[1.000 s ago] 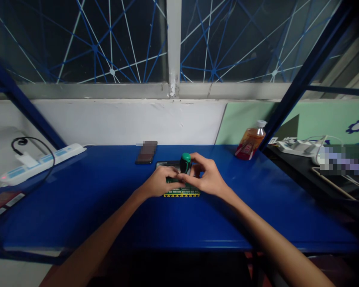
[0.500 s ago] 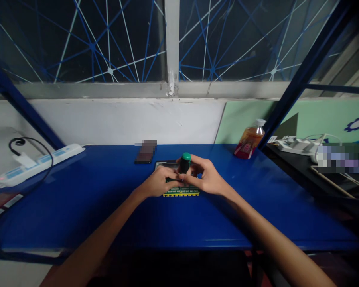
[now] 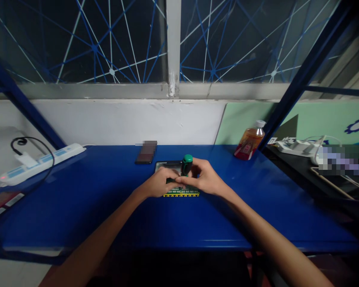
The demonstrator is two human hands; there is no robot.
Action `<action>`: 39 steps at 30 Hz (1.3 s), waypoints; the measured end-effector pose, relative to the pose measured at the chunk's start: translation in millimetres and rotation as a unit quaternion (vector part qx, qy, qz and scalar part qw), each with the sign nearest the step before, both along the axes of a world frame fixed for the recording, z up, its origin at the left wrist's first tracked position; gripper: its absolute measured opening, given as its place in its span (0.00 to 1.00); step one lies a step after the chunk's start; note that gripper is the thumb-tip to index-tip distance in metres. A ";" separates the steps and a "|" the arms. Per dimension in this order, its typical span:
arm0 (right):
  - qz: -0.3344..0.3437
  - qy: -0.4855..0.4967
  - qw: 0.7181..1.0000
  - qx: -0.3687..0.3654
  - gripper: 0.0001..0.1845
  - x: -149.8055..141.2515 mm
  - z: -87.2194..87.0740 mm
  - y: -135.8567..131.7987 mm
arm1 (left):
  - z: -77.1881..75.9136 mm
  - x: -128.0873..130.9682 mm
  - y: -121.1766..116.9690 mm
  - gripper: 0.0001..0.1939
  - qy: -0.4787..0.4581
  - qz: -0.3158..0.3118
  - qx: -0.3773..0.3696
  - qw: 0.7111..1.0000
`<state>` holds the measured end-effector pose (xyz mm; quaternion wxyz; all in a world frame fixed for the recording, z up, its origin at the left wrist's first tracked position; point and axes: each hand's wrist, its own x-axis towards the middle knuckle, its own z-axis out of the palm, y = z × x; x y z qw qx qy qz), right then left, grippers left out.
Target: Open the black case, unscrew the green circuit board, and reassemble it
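A green circuit board (image 3: 182, 192) with a yellow front edge lies on the blue table (image 3: 107, 207), mostly hidden by my hands. My right hand (image 3: 205, 178) is wrapped round a screwdriver (image 3: 186, 164) with a green and black handle, held upright over the board. My left hand (image 3: 158, 182) rests on the board's left part, fingers curled and pinched near the screwdriver's tip. Behind the hands lies a dark flat tray (image 3: 167, 164).
A dark phone (image 3: 146, 153) lies further back. A white power strip (image 3: 42, 162) with a black cable sits at the left. An orange bottle (image 3: 250, 142) leans at the back right. Beyond a blue frame post (image 3: 299, 79), a darker bench holds another power strip (image 3: 299, 146).
The screwdriver handle has sunk slightly and my right hand's fingers have closed tighter round it. My left hand stays on the board.
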<state>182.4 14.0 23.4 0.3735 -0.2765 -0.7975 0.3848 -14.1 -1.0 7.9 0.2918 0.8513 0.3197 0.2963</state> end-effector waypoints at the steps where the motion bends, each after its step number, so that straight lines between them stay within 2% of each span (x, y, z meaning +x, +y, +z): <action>1: -0.006 -0.002 1.000 0.010 0.16 -0.6 0.1 -0.4 | 0.2 -0.3 0.0 0.09 0.002 -0.001 -0.002 1.000; 8: -0.056 -0.004 0.997 0.057 0.18 -3.7 -3.2 -0.1 | 2.0 0.9 -1.6 0.09 0.009 0.003 -0.017 1.000; 15: -0.076 0.008 0.994 0.078 0.18 -7.8 -4.7 -1.2 | -2.4 0.5 -0.1 0.08 -0.010 0.045 0.025 0.999; 27: -0.136 0.001 0.985 0.107 0.21 -13.9 -8.7 -7.8 | -9.5 -2.1 5.3 0.13 -0.014 0.039 0.007 0.999; 32: -0.123 -0.007 0.984 0.131 0.19 -10.0 -4.5 -7.5 | -8.0 0.0 5.2 0.13 -0.030 0.018 0.017 0.999; 39: -0.107 0.006 0.985 0.139 0.19 -4.5 0.3 -5.4 | -7.7 0.5 6.6 0.11 -0.017 0.024 0.020 0.999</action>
